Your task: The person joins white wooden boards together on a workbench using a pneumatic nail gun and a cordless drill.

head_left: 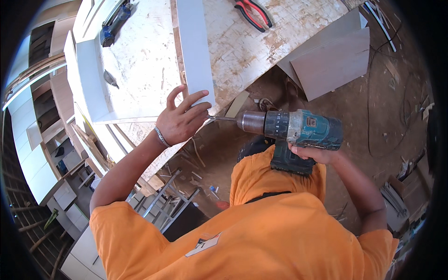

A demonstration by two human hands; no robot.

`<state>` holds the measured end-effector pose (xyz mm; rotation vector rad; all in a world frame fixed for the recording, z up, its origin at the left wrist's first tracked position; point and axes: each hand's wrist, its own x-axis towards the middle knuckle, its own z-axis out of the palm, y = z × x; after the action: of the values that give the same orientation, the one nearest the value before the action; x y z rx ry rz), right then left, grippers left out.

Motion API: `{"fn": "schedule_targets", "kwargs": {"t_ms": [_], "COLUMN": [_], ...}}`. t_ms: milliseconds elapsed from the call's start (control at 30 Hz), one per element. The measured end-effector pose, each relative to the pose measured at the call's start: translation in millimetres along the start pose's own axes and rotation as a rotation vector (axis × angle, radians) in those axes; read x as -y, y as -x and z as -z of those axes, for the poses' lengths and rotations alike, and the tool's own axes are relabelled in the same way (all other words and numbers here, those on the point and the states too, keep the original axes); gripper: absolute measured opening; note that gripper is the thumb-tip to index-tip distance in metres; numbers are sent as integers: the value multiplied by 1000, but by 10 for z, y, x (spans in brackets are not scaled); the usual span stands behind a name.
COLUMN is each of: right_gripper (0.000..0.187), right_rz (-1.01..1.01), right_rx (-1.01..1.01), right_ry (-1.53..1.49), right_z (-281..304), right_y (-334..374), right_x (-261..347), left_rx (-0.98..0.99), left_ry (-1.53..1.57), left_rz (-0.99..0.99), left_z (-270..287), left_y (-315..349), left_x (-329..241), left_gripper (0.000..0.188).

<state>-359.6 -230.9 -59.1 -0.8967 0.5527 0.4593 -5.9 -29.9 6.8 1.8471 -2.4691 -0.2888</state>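
Note:
My right hand point(310, 153) is wrapped round the handle of a teal and black cordless drill point(317, 129). A thin bit point(225, 118) sticks out of the drill's chuck to the left, its tip at the near end of a long white board point(193, 51). My left hand point(181, 122) grips that end of the board with its fingers partly spread; some of them lie close to the bit's tip. The thumb and the exact contact at the tip are hidden. The board lies on a scuffed, pale worktable point(242, 56).
Red-handled pliers point(254, 14) and a blue-black tool point(114, 25) lie on the table, with a small dark blade-like piece point(110, 79) nearer. A white panel frame point(91, 79) stands on its left. Loose panels point(331, 63) lean at the right. A cable point(369, 116) trails over the littered floor.

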Motion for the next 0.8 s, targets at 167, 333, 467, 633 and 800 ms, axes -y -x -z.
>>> {"fn": "schedule_targets", "kwargs": {"t_ms": [167, 333, 467, 633, 800], "right_gripper": [13, 12, 17, 24, 25], "right_rz": [41, 48, 17, 17, 38], "right_rx": [-13, -16, -32, -57, -61], "right_ry": [39, 70, 89, 174, 191], "right_z": [-44, 28, 17, -1, -7], "right_y": [14, -42, -30, -17, -35], "right_x": [70, -139, -92, -79, -56], "left_rx": [38, 36, 38, 55, 80], "left_ry": [-1, -20, -35, -58, -65], "left_rz": [25, 13, 9, 24, 35], "left_z": [-40, -25, -23, -44, -37], "left_y": [65, 29, 28, 40, 43], "left_x": [-1, 11, 11, -4, -2], "left_gripper": [15, 15, 16, 17, 18]}}
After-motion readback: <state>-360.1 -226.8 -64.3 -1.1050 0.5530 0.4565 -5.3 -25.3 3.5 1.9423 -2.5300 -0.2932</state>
